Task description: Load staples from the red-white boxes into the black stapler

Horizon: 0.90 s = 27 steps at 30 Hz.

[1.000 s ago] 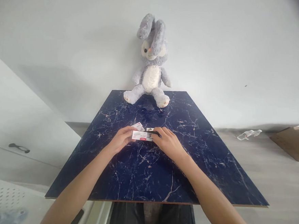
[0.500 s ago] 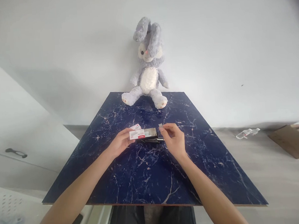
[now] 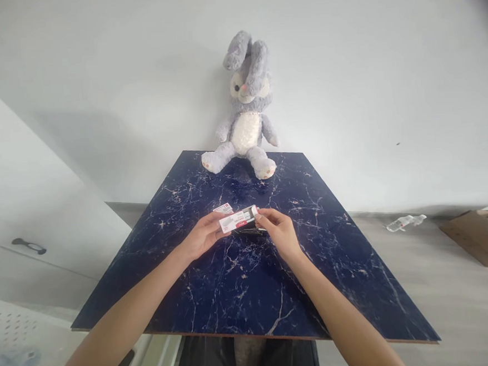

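My left hand (image 3: 206, 233) grips a small white and red cardboard box (image 3: 233, 221) by its left end, thumb and fingers closed round it. The box is tilted, with its right end higher. Out of its right side sticks an open inner tray (image 3: 248, 213) with a pale strip inside. My right hand (image 3: 277, 228) pinches the outer end of this tray. Just behind my left fingers shows a second white and red box (image 3: 223, 208). Below the held box lies a black object (image 3: 249, 230), mostly hidden, its kind unclear.
At the far end of the blue marbled table (image 3: 219, 302) a grey plush rabbit (image 3: 246, 130) sits against the wall. A clear bottle (image 3: 405, 223) and a cardboard box (image 3: 479, 239) are on the floor to the right. A white cabinet (image 3: 26, 181) stands left.
My right hand, holding a small pale piece beside the box before, has moved left onto the tray's end. The tray sticks out less, and the box has tilted up on the right.
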Tool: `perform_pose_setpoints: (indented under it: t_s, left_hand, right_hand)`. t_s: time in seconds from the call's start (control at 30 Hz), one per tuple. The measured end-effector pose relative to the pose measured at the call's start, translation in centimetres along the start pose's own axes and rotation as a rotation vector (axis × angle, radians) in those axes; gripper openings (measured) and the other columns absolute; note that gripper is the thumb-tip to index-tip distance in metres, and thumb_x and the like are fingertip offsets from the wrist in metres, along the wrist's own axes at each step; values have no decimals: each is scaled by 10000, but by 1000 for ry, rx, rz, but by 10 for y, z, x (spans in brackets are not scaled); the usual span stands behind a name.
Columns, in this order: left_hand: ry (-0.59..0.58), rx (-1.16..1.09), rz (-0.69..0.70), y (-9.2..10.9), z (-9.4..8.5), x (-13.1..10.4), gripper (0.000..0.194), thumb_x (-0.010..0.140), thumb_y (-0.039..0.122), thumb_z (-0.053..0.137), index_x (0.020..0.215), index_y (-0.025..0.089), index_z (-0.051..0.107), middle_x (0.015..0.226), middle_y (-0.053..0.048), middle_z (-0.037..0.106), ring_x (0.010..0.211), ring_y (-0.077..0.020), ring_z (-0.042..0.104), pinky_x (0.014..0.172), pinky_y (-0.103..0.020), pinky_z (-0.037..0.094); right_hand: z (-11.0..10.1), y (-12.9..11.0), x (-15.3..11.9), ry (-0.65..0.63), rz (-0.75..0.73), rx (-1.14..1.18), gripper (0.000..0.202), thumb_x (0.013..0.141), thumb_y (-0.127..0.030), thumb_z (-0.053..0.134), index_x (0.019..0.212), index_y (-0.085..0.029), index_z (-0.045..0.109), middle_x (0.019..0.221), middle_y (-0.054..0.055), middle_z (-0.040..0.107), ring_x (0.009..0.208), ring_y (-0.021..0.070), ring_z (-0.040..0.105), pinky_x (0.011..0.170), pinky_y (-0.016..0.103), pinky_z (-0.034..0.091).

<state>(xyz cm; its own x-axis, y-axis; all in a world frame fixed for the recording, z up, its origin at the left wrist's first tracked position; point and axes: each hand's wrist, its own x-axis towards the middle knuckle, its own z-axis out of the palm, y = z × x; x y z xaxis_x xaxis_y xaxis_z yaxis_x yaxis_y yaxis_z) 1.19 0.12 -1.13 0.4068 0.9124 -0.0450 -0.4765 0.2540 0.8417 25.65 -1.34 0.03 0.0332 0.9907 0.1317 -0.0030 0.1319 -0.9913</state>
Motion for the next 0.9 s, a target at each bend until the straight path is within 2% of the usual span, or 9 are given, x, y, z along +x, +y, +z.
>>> perform_pose_setpoints:
  t_s: [0.13, 0.27, 0.33, 0.4, 0.5, 0.57, 0.63, 0.77, 0.9]
  left_hand:
    - [-38, -4, -12, -6, 3, -2, 254, 790, 245, 819, 1026, 188, 746, 1257, -102, 700, 1133, -265, 682, 908, -348, 587]
    - [-100, -14, 4, -11, 4, -2, 301, 740, 252, 861, 1008, 187, 741, 1270, -110, 695, 1176, -263, 660, 996, -374, 536]
    - [-108, -7, 22, -8, 4, -1, 295, 746, 302, 858, 992, 186, 741, 1274, -115, 693, 1162, -262, 665, 977, -363, 542]
    - [-74, 46, 40, -2, 3, 0, 268, 804, 358, 805, 1003, 190, 739, 1286, -116, 684, 1109, -247, 685, 905, -336, 568]
    - [-50, 306, 15, 12, -4, 0, 240, 838, 372, 760, 991, 189, 741, 1227, -115, 705, 917, -204, 717, 759, -300, 582]
    - [-52, 586, 3, 20, -11, 0, 237, 818, 373, 766, 960, 184, 747, 1044, -103, 750, 724, -172, 692, 641, -277, 550]
    - [17, 838, 79, 24, -18, 0, 215, 817, 378, 750, 921, 190, 753, 866, -70, 747, 609, -155, 635, 564, -252, 485]
    - [254, 1070, 309, 24, -27, 4, 156, 843, 349, 692, 887, 209, 746, 810, -40, 727, 651, -171, 615, 600, -247, 432]
    - [239, 1136, 341, 15, -23, 7, 131, 836, 317, 688, 878, 213, 755, 849, -50, 727, 661, -176, 607, 618, -255, 421]
  right_hand:
    - [6, -1, -3, -58, 20, 24, 369, 790, -513, 749, 994, -206, 765, 968, 58, 771, 817, 214, 722, 829, 385, 613]
    - [14, -3, -11, -199, 20, 1, 348, 823, -509, 716, 1006, -220, 777, 966, 57, 773, 790, 215, 717, 772, 378, 616]
    - [13, -5, -11, -242, 9, -36, 332, 835, -506, 704, 985, -218, 777, 909, 52, 770, 742, 207, 705, 735, 370, 608]
    - [5, -9, -8, -218, -17, -77, 326, 837, -507, 701, 961, -214, 769, 861, 47, 763, 713, 201, 698, 708, 359, 600]
    - [-18, -13, 4, -88, -66, -145, 360, 838, -514, 698, 1015, -203, 738, 885, 58, 760, 737, 206, 710, 723, 355, 595]
    - [-37, -12, 13, -34, -75, -233, 406, 841, -513, 694, 1098, -198, 699, 920, 70, 761, 735, 210, 717, 725, 363, 593]
    - [-55, -7, 20, -30, -81, -386, 408, 851, -490, 682, 1140, -202, 678, 940, 77, 764, 740, 222, 723, 732, 378, 588]
    - [-70, 4, 24, -160, -174, -740, 229, 899, -372, 630, 1057, -236, 724, 935, 63, 771, 852, 249, 728, 815, 390, 555]
    - [-62, 5, 19, -323, -312, -891, 245, 964, -317, 536, 1092, -246, 732, 1031, 66, 759, 921, 237, 701, 841, 370, 527]
